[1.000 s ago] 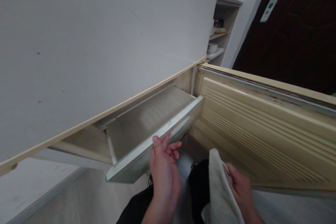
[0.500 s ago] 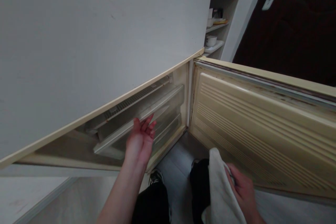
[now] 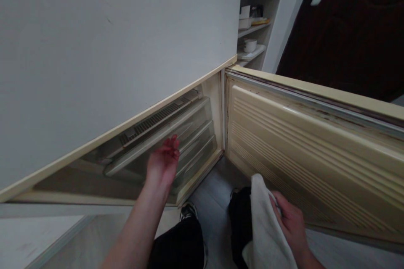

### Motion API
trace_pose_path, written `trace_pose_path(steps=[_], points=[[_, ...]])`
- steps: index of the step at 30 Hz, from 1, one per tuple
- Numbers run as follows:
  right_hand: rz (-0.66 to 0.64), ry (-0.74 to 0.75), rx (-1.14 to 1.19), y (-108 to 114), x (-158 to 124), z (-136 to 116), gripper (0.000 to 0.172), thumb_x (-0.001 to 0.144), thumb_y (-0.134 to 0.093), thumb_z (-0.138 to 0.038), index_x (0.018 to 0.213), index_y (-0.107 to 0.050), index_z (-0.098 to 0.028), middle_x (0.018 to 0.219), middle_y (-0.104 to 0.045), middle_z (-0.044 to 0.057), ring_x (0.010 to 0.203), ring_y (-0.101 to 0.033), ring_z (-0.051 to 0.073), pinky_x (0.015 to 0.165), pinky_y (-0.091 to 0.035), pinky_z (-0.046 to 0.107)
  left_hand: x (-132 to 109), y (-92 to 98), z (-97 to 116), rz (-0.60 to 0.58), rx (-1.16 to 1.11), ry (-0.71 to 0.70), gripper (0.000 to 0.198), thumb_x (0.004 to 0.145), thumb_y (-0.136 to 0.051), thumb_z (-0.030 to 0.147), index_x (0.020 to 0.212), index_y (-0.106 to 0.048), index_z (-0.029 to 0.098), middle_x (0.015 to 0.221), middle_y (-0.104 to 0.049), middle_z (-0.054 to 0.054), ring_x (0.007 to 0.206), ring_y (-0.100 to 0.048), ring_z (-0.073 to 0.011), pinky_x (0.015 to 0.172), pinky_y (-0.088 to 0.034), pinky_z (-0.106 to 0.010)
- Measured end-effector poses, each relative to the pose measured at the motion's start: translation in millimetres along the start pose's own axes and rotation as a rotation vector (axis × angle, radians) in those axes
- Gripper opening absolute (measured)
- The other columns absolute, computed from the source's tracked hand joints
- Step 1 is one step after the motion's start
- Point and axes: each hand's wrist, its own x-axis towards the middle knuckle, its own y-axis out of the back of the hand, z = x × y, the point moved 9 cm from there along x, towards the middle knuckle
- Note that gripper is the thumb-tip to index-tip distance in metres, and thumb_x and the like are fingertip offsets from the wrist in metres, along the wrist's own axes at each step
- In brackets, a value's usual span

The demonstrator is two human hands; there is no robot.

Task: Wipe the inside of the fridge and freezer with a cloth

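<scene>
A freezer compartment with its door [image 3: 303,147] swung out to the right holds several clear plastic drawers, one above another. My left hand [image 3: 164,157] is at the front of the top drawer [image 3: 189,124], palm turned up and fingers loosely bent, with nothing seen in it. Whether it touches the drawer front I cannot tell. A pale grey cloth [image 3: 265,222] hangs from my right hand [image 3: 288,222], which is closed around it low down beside the door.
Above the compartment is a large pale panel [image 3: 126,29]. Shelves [image 3: 255,29] with a white cup [image 3: 250,45] and boxes stand behind, beside a dark door [image 3: 344,33]. My feet are on the grey floor [image 3: 214,193] between compartment and freezer door.
The top drawer has slid inward and now sits nearly level with those below. My left hand went with it and is lower on its front. My right hand still holds the cloth.
</scene>
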Motion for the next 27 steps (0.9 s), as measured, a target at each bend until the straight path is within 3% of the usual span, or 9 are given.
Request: trace_pose_path(steps=[2, 5, 9, 15, 19, 22, 27], points=[[0.026, 0.022, -0.040, 6.9, 2.0, 8.5, 0.047, 0.101, -0.046, -0.056, 0.083, -0.070, -0.019, 0.071, -0.066, 0.001, 0.063, -0.061, 0.016, 0.062, -0.048, 0.022, 7.0, 19.0, -27.9, 0.108, -0.005, 0.093, 0.024, 0.086, -0.043, -0.006, 0.092, -0.061, 0.010, 0.092, -0.067, -0.008, 0.073, -0.066, -0.0119, 0.047, -0.046, -0.014], [0.062, 0.057, -0.089, 22.6, 5.7, 26.7, 0.047, 0.100, -0.047, -0.056, 0.086, -0.072, -0.019, 0.077, -0.071, 0.002, 0.064, -0.066, 0.017, 0.062, -0.051, 0.021, 18.5, 46.2, -58.6, 0.240, -0.062, 0.200, 0.012, 0.099, -0.053, 0.013, 0.109, -0.060, 0.012, 0.095, -0.063, -0.004, 0.074, -0.063, -0.0109, 0.053, -0.052, -0.017], [0.079, -0.018, -0.115, 46.9, 7.9, 60.7, 0.048, 0.094, -0.052, -0.060, 0.089, -0.075, -0.019, 0.083, -0.075, 0.005, 0.072, -0.072, 0.022, 0.063, -0.056, 0.023, 30.5, 61.9, -68.6, 0.266, -0.190, 0.227, 0.021, 0.101, -0.059, 0.023, 0.119, -0.060, 0.013, 0.103, -0.064, -0.005, 0.078, -0.064, -0.0114, 0.057, -0.055, -0.019], [0.209, -0.123, -0.194, 77.2, 1.1, 92.5, 0.050, 0.089, -0.053, -0.064, 0.089, -0.077, -0.020, 0.091, -0.078, 0.006, 0.087, -0.075, 0.029, 0.076, -0.061, 0.030, 30.8, 69.2, -57.3, 0.240, -0.298, 0.155, 0.018, 0.101, -0.056, 0.013, 0.118, -0.060, 0.012, 0.098, -0.065, -0.004, 0.079, -0.067, -0.0113, 0.057, -0.058, -0.017], [0.163, -0.089, -0.257, 81.5, 4.4, 104.3, 0.050, 0.091, -0.051, -0.062, 0.091, -0.078, -0.020, 0.091, -0.079, 0.005, 0.080, -0.076, 0.027, 0.068, -0.060, 0.027, 32.0, 64.5, -56.5, 0.202, -0.335, 0.172, 0.016, 0.103, -0.050, 0.013, 0.114, -0.060, 0.009, 0.098, -0.067, -0.006, 0.080, -0.069, -0.0113, 0.057, -0.058, -0.016], [0.104, -0.042, -0.313, 85.8, 8.2, 114.5, 0.051, 0.090, -0.051, -0.063, 0.089, -0.078, -0.019, 0.087, -0.079, 0.006, 0.073, -0.076, 0.027, 0.061, -0.059, 0.025, 37.5, 54.9, -63.3, 0.176, -0.338, 0.168, 0.012, 0.102, -0.053, 0.017, 0.107, -0.061, 0.010, 0.093, -0.066, -0.004, 0.080, -0.068, -0.0123, 0.057, -0.058, -0.018], [0.088, -0.050, -0.357, 92.6, 9.1, 129.9, 0.056, 0.091, -0.048, -0.066, 0.092, -0.078, -0.018, 0.088, -0.079, 0.007, 0.075, -0.077, 0.026, 0.061, -0.059, 0.023, 31.0, 59.1, -89.4, 0.265, -0.275, 0.119, 0.015, 0.101, -0.061, 0.028, 0.099, -0.061, 0.013, 0.076, -0.055, 0.004, 0.058, -0.053, -0.0061, 0.044, -0.042, -0.014]])
